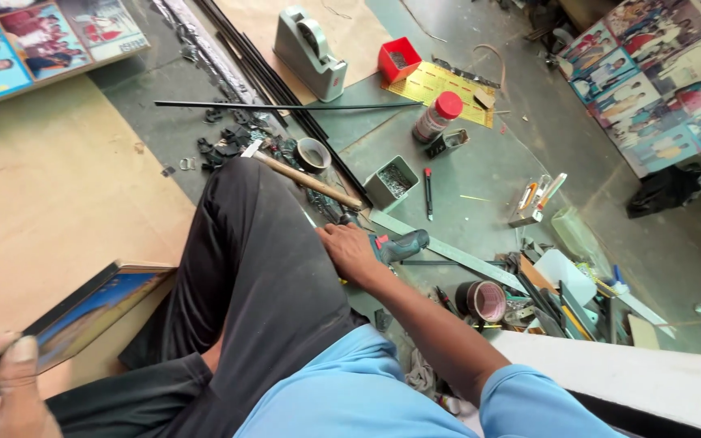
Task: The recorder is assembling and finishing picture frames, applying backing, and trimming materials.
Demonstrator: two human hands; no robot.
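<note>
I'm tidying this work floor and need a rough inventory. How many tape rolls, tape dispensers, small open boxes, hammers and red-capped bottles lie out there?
Tape rolls: 2 (dark roll, pink-faced roll)
Tape dispenser: 1
Small open boxes: 2 (red box, grey-green box)
Wooden-handled hammer: 1
Red-capped bottle: 1
Total: 7

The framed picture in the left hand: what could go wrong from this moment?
1. The left hand grips the framed picture only at one end, so it may tip or slip.
2. The right hand reaches for the power tool among crowded clutter, near a utility knife; a cut is possible.
</note>
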